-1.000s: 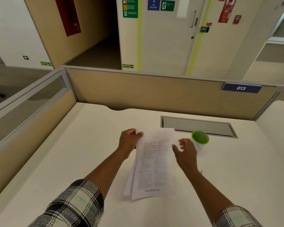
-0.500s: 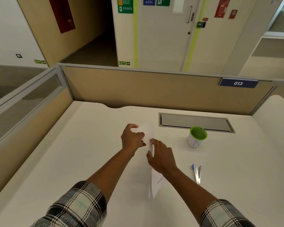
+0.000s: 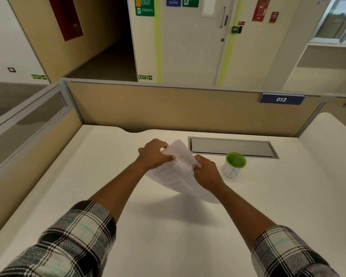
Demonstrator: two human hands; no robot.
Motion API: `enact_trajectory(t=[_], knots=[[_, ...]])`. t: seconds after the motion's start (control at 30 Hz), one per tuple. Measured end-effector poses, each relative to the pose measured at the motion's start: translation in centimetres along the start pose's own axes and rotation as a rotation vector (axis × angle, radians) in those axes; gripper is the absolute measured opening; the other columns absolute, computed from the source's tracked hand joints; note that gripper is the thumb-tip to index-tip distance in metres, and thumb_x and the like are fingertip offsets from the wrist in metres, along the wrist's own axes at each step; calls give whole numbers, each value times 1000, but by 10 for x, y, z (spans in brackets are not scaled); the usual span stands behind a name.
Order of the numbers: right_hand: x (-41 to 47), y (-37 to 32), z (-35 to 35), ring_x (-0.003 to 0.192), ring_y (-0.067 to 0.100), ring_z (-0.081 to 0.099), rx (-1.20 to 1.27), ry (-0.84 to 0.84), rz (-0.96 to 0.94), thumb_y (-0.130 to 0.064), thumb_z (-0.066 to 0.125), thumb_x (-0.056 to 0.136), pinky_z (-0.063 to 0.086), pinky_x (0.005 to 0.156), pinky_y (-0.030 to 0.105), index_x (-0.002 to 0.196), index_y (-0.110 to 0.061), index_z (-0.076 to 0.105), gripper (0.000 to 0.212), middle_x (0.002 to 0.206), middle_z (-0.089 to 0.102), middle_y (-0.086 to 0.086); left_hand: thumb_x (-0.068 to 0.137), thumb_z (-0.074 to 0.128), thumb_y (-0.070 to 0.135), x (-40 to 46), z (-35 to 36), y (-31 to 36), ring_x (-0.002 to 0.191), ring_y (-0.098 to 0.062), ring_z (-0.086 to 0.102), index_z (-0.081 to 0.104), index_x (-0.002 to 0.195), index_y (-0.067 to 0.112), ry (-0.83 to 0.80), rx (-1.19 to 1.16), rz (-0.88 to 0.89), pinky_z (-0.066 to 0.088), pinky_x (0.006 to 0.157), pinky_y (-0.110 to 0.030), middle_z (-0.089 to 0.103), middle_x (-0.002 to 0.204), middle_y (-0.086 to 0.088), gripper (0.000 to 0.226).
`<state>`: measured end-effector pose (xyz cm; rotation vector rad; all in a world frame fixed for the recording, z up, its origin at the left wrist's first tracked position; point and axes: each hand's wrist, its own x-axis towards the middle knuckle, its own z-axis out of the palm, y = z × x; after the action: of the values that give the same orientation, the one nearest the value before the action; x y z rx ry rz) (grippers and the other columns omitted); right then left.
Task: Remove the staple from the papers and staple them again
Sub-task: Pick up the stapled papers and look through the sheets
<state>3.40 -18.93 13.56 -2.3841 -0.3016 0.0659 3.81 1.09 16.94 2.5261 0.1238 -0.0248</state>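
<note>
Printed white papers [image 3: 178,172] hang above the white desk [image 3: 168,226], held between both hands and tilted so the text runs diagonally. My left hand [image 3: 154,154] pinches their upper left corner with thumb and fingers. My right hand [image 3: 207,173] grips their right edge, and its forearm covers the lower right part of the sheets. No staple can be made out at this size. The staple remover and stapler are out of sight in this view.
A white cup with a green rim [image 3: 234,165] stands just right of my right hand. Behind it a grey cable flap [image 3: 232,146] sits flush in the desk. Tan partition walls [image 3: 168,110] close the back and left sides.
The papers have turned from edge-on to face-up between the hands. My right hand moved from the top edge to the right edge. The blue-handled tool on the desk is now hidden.
</note>
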Motion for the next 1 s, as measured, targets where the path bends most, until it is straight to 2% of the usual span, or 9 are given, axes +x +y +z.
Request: enact_trajectory(t=[0.03,0.1,0.17,0.3,0.43,0.63,0.7,0.87,1.0], knots=[[1,0,-3,83,20,56,13,-9,-7,-7,46,90,40,60,16,107,-9,61,23,102,66,8,78,74,42,2,-3,-1,92,-17,58,65,90,20,-39,-53,35,43,84,-38,61,94,7,26],[2,2,-8,84,18,55,44,-27,-12,-7,48,91,34,58,9,110,-7,62,24,101,64,5,78,74,36,5,-9,2,71,-17,57,62,73,17,-114,-99,89,41,65,-30,62,75,3,23],[2,5,-11,85,19,57,93,-23,-4,-8,49,89,38,60,14,108,-9,63,23,99,65,4,78,75,33,10,-14,7,66,-17,57,65,74,14,-147,-105,94,40,61,-28,66,75,-3,22],[2,18,-13,85,20,63,153,-42,-6,-20,55,89,49,67,27,101,-15,62,15,97,68,2,78,76,26,18,-21,16,56,-11,50,65,69,18,-189,-120,81,36,55,-24,58,63,4,16],[-1,42,-12,91,19,67,234,-211,33,-36,63,87,57,80,41,105,-18,62,26,104,70,2,80,74,23,26,-24,11,60,-16,56,71,76,11,-246,-179,7,41,59,-24,65,69,-2,12],[-8,58,-2,94,17,68,505,-343,142,-19,65,89,54,85,33,110,-15,66,21,109,71,7,82,71,28,34,-13,2,69,-19,61,74,88,8,-367,-158,-14,45,67,-28,73,89,-14,22],[-8,64,4,95,20,68,520,-363,161,-19,65,90,54,87,36,110,-15,66,21,111,71,9,81,71,30,38,-8,2,71,-20,58,73,90,5,-395,-119,-26,44,68,-29,72,93,-17,27],[-5,77,22,94,20,66,242,-345,149,-32,61,91,54,85,37,109,-13,63,26,109,69,2,81,72,35,47,18,-3,66,-22,51,65,77,6,-392,-7,3,36,64,-32,58,73,-9,31],[-6,95,28,88,13,56,52,-306,166,-36,55,93,40,67,19,111,-15,62,28,108,66,2,86,68,32,46,42,-10,77,-27,61,69,90,3,-338,3,31,40,67,-31,66,84,-8,29]])
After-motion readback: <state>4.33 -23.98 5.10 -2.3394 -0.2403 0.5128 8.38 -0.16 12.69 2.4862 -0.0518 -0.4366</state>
